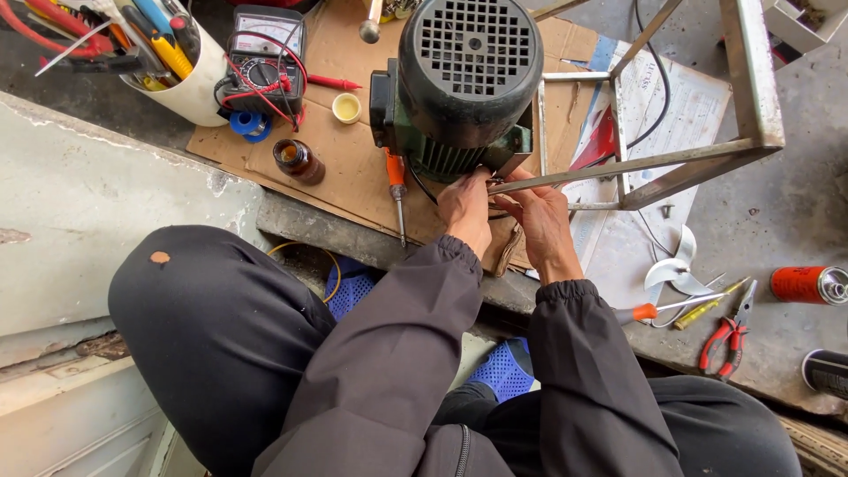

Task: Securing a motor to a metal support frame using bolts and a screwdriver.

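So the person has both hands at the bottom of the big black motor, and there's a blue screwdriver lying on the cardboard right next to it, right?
Not quite. The screwdriver on the cardboard is orange, not blue, as the head view shows. The rest is right: both hands, left and right, are at the bottom of the black motor, and the screwdriver lies right next to it.

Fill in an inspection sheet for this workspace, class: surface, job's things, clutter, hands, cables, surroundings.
Surface: cardboard sheet on a concrete floor.
Job's things: electric motor with black fan cover; metal frame beside it.
Clutter: orange screwdriver, brown bottle, multimeter, white tool tub, red pliers, spray can.
Hands: left hand and right hand both at the motor's base; grip unclear.
Cables: red meter leads; black cable.
Surroundings: pale wall ledge.
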